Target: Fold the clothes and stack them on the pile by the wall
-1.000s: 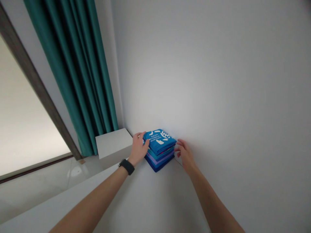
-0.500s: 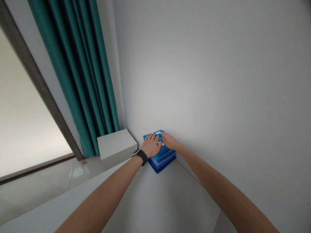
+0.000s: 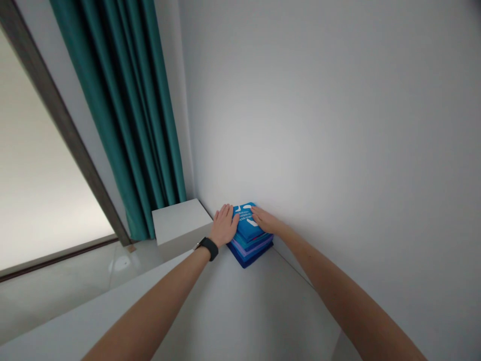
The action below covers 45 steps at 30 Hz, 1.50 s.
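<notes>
A stack of folded clothes (image 3: 248,253) in blue and purple shades lies on the white surface close to the wall. On top is a folded bright blue garment (image 3: 248,230) with white print and lettering. My left hand (image 3: 224,225), with a dark watch on its wrist, rests flat along the left side of the top garment, fingers stretched out. Over the right edge of that garment lies my right hand (image 3: 264,219), its fingers extended and touching the printed cloth. Neither hand grips anything. Part of the stack's left side is hidden behind my left hand.
The plain wall (image 3: 319,125) rises directly behind and right of the stack. At the left stands a lower white cabinet (image 3: 182,218) beside a green curtain (image 3: 124,115). The white top (image 3: 240,311) has its edge running along the left, above a shiny floor (image 3: 124,265).
My left hand has slid left from the middle of the top garment to its side, uncovering the print. The right hand's fingers have straightened from a pinch at the edge and now lie flat.
</notes>
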{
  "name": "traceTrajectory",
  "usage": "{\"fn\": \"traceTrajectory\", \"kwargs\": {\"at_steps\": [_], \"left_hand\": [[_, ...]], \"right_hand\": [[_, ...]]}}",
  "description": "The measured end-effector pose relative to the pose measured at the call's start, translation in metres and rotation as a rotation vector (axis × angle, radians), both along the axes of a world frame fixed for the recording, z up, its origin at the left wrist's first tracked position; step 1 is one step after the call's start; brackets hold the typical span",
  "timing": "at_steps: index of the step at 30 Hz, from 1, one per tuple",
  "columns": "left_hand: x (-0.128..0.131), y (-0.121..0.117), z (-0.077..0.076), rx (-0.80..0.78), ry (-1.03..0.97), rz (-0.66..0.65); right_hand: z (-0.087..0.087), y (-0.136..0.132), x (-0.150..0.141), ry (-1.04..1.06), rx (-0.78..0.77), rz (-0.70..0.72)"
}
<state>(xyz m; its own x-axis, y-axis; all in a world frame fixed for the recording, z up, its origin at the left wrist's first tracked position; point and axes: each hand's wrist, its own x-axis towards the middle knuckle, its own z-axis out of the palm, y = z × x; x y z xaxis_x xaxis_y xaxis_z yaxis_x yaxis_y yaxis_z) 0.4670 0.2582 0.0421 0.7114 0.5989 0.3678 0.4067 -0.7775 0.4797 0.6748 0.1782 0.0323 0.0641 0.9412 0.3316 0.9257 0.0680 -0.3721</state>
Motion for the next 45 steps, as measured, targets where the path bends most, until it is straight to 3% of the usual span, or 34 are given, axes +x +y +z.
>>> {"fn": "traceTrajectory", "kwargs": {"at_steps": [6, 12, 18, 22, 25, 28, 33, 38, 42, 45], "left_hand": [[-0.007, 0.014, -0.025, -0.116, -0.117, 0.001], [-0.002, 0.011, -0.025, -0.156, -0.115, -0.020], [-0.014, -0.007, -0.014, -0.115, -0.166, 0.007], [-0.021, -0.033, -0.010, -0.139, -0.211, -0.021], [-0.020, -0.048, -0.011, -0.161, -0.206, -0.042], [-0.017, -0.054, -0.016, -0.166, -0.196, -0.042], [-0.010, -0.056, -0.022, -0.117, -0.188, -0.037], [-0.014, -0.055, -0.020, 0.004, -0.168, -0.009], [-0.023, -0.053, -0.018, 0.234, -0.121, -0.100], [-0.024, -0.051, -0.018, 0.276, -0.091, -0.132]], "right_hand": [[0.013, 0.027, -0.009, -0.028, -0.019, -0.032], [0.007, 0.033, -0.022, -0.015, -0.042, -0.052], [0.021, 0.014, -0.021, 0.035, 0.003, -0.127], [0.028, -0.022, -0.033, 0.094, 0.187, -0.173], [0.015, -0.057, -0.051, 0.216, 0.420, -0.253], [-0.011, -0.082, -0.070, 0.321, 0.541, -0.352], [-0.047, -0.089, -0.089, 0.463, 0.611, -0.519], [-0.054, -0.082, -0.090, 0.535, 0.601, -0.523], [-0.059, -0.081, -0.088, 0.553, 0.591, -0.518], [-0.064, -0.080, -0.087, 0.579, 0.592, -0.509]]}}
